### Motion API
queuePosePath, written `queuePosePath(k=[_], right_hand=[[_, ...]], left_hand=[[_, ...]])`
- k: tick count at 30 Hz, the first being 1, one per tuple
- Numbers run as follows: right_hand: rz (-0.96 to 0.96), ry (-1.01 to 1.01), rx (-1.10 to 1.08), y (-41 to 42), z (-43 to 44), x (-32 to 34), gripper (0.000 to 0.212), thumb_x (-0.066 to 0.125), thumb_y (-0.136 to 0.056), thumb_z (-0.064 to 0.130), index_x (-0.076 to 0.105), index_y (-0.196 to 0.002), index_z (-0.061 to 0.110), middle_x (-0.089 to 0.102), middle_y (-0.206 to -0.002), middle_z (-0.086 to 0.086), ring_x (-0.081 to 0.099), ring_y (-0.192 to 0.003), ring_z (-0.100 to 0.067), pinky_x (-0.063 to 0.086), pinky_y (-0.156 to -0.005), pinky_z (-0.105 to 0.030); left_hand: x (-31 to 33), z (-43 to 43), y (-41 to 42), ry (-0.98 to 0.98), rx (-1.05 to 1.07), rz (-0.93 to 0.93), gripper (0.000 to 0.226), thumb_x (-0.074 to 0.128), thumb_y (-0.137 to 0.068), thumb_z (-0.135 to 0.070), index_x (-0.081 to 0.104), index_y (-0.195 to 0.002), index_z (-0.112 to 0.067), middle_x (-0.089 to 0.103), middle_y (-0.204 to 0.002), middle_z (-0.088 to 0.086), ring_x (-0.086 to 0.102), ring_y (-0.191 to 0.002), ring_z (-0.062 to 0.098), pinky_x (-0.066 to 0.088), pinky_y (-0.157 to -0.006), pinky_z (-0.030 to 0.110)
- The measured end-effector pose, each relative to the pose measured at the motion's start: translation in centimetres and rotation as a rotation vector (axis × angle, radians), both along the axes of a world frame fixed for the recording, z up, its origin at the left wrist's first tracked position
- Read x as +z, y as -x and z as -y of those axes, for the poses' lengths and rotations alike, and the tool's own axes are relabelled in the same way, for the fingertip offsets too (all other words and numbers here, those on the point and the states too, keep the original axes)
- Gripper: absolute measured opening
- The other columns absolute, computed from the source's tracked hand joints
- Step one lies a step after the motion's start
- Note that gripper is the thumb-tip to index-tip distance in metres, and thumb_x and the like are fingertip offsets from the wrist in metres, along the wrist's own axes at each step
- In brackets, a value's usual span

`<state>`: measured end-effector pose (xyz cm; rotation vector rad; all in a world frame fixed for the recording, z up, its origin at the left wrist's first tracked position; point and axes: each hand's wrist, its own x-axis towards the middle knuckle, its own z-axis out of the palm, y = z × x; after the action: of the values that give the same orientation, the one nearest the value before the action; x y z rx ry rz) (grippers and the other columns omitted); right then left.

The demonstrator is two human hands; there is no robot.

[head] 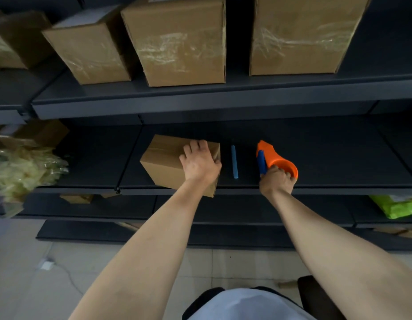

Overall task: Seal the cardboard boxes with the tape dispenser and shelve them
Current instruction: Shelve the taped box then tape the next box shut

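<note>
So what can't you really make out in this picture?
All in the head view:
- Top seam of the small box: the left hand covers part, so its taping is unclear.
- Roll inside the tape dispenser: hidden by its orange shell and the right hand.
- Pale bundle at the left edge: blurred and cut off.
- Green packet at the right: cut off by the frame.

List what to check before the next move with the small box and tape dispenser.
1. Left hand holds the small box: ok, fingers curl over its right edge.
2. Right hand grips the tape dispenser: ok.
3. Box fully on the shelf: not ok, near corner overhangs the front edge.
4. Gap between box and dispenser free: not ok, a blue stick lies there.
5. Top seam taped: cannot tell.
</note>
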<state>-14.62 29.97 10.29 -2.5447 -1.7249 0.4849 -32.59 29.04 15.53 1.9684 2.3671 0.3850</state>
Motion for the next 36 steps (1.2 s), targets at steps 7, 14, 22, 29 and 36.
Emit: queuePosePath(k=[7,14,22,29,36], right_hand=[[-0.049,-0.016,-0.016,-0.5,0.2,-0.7,0.05,0.061,-0.087,0.01,0.044,-0.135,0.005,0.06,-0.122,-0.012,0.051,-0.123,-0.029,0.017,-0.115,-0.045],[-0.416,-0.36,-0.013,-0.8,1.2,0.8,0.004,0.052,-0.086,0.013,0.052,-0.09,0.015,0.047,-0.068,0.007,0.053,-0.084,-0.029,0.029,-0.101,-0.041],[-1.022,-0.4,-0.131,-0.6,1.7,3.0,0.048,0.06,-0.086,0.05,0.05,-0.056,0.014,0.051,-0.057,0.0,0.05,-0.056,-0.014,0.037,-0.055,-0.028],[-1.224,-0.364,-0.06,-0.3,1.8,4.4,0.043,0.064,-0.084,0.051,0.064,-0.065,0.012,0.065,-0.062,-0.001,0.063,-0.062,-0.015,0.048,-0.063,-0.027],[-1.106,-0.364,0.082,-0.6,1.4,5.7,0.058,0.061,-0.087,0.049,0.061,-0.068,-0.005,0.06,-0.06,-0.01,0.059,-0.058,-0.016,0.043,-0.063,-0.029]], left_hand=[[-0.3,0.2,-0.4,-0.013,-0.002,-0.037,0.064,0.063,-0.083,-0.035,0.034,-0.134,-0.01,0.039,-0.131,0.013,0.036,-0.118,0.032,0.036,-0.094,0.044],[-0.4,0.1,-0.3,-0.007,-0.017,-0.013,0.066,0.067,-0.081,-0.034,0.034,-0.133,-0.01,0.039,-0.131,0.011,0.035,-0.117,0.031,0.034,-0.094,0.043],[2.6,0.1,2.9,0.01,0.0,0.764,0.01,0.047,-0.097,-0.026,0.056,-0.102,-0.028,0.057,-0.1,-0.007,0.057,-0.092,0.01,0.046,-0.071,0.022],[4.1,1.3,1.1,0.272,0.066,1.404,0.029,0.054,-0.095,-0.034,0.064,-0.101,-0.007,0.069,-0.085,0.006,0.066,-0.076,0.016,0.052,-0.056,0.022],[4.0,1.0,1.7,0.15,0.088,1.13,0.019,0.057,-0.094,-0.022,0.063,-0.086,-0.007,0.061,-0.067,0.004,0.053,-0.046,0.004,0.046,-0.045,0.014]])
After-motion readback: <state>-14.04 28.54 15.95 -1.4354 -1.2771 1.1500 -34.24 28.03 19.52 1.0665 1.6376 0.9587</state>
